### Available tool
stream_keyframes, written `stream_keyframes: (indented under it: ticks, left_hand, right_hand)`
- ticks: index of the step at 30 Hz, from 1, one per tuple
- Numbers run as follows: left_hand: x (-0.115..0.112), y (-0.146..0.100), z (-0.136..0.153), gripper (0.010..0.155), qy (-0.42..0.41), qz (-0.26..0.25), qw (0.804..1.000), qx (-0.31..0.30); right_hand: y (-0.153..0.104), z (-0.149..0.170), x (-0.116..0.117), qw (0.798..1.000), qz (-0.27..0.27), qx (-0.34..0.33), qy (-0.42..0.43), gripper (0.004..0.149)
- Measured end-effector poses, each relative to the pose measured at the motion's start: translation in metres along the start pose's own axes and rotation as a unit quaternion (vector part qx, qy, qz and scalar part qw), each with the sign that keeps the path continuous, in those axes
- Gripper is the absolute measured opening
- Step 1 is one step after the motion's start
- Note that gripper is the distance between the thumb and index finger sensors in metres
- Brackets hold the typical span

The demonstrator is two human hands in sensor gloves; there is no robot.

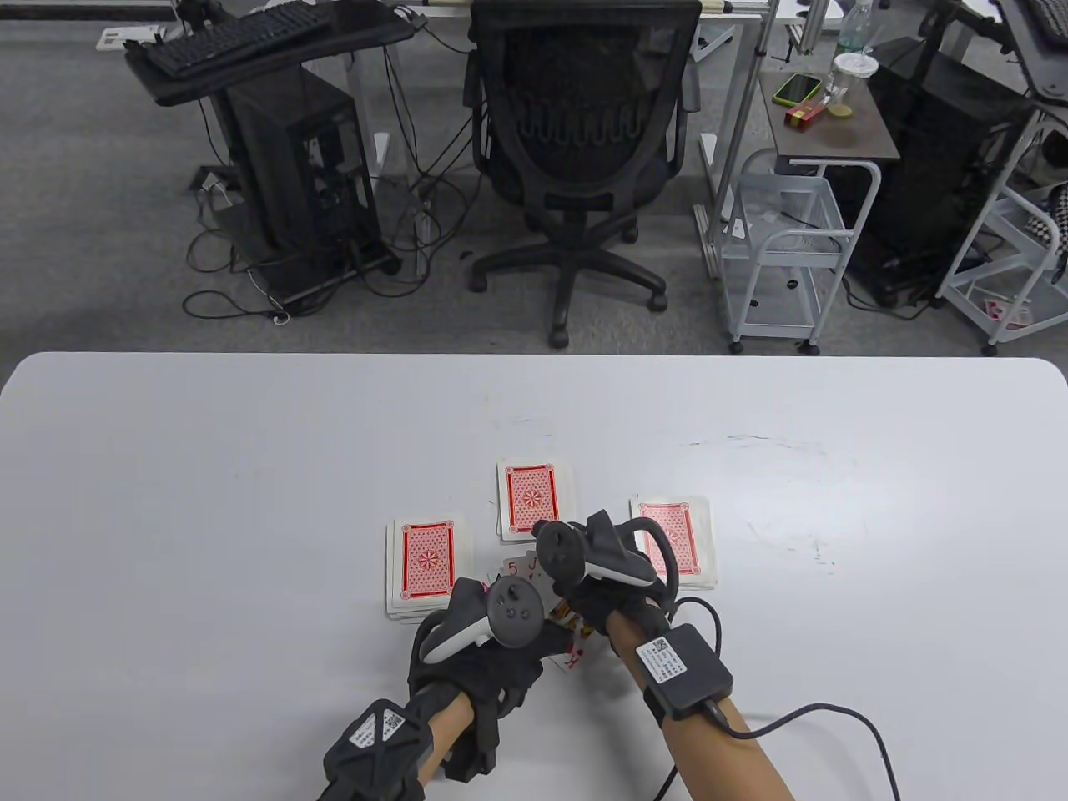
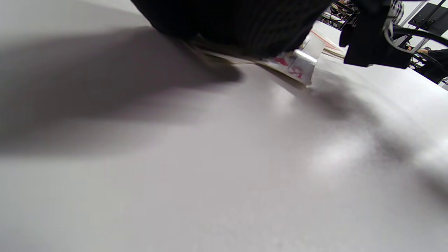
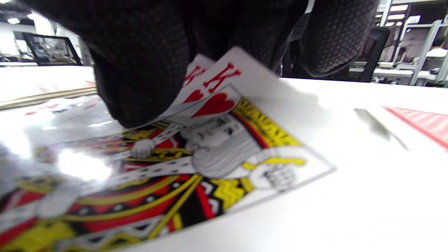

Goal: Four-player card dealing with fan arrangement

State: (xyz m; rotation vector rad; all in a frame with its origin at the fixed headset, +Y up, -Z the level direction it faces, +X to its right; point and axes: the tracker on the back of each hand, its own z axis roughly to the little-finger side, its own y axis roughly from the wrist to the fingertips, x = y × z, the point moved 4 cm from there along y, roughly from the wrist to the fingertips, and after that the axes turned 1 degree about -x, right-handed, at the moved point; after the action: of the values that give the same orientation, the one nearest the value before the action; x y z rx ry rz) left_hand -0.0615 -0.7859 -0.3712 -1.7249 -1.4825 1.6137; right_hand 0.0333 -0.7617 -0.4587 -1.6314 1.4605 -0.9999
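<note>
Three face-down piles of red-backed cards lie on the white table (image 1: 209, 467): a left pile (image 1: 425, 563), a middle pile (image 1: 534, 496) and a right pile (image 1: 680, 538). Between them, under both hands, lies a face-up spread of cards (image 1: 521, 571) showing a 5 and a J. My left hand (image 1: 501, 647) rests on the near part of the spread. My right hand (image 1: 584, 596) presses on the cards; in the right wrist view its fingers (image 3: 140, 70) hold down the king of hearts (image 3: 210, 140), which lies on top. The left wrist view shows card edges (image 2: 297, 66) under the left fingers.
A black office chair (image 1: 576, 150) stands beyond the table's far edge, with a white wire cart (image 1: 784, 242) to its right and a computer stand (image 1: 284, 150) to its left. A cable (image 1: 834, 726) runs from my right wrist across the table's near right.
</note>
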Motion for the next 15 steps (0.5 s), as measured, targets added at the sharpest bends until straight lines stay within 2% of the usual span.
stream_keyframes:
  ticks: [3, 10, 13, 15]
  left_hand:
    - [0.000, 0.000, 0.000, 0.054, -0.003, 0.001, 1.000, -0.001]
    - [0.007, -0.001, -0.003, 0.054, 0.000, 0.009, 1.000, -0.003]
    - [0.022, -0.010, -0.004, 0.054, -0.019, -0.018, 1.000, -0.012]
    - [0.038, -0.020, -0.002, 0.054, -0.029, -0.043, 0.999, -0.014]
  right_hand:
    - [0.000, 0.002, 0.002, 1.000, -0.006, 0.012, -0.007, 0.074]
    - [-0.005, 0.004, -0.005, 0.999, 0.011, 0.027, -0.026, 0.078]
    - [-0.013, 0.011, -0.022, 0.999, 0.025, 0.033, 0.002, 0.075]
    - [-0.026, 0.018, -0.042, 0.998, 0.045, 0.040, 0.036, 0.070]
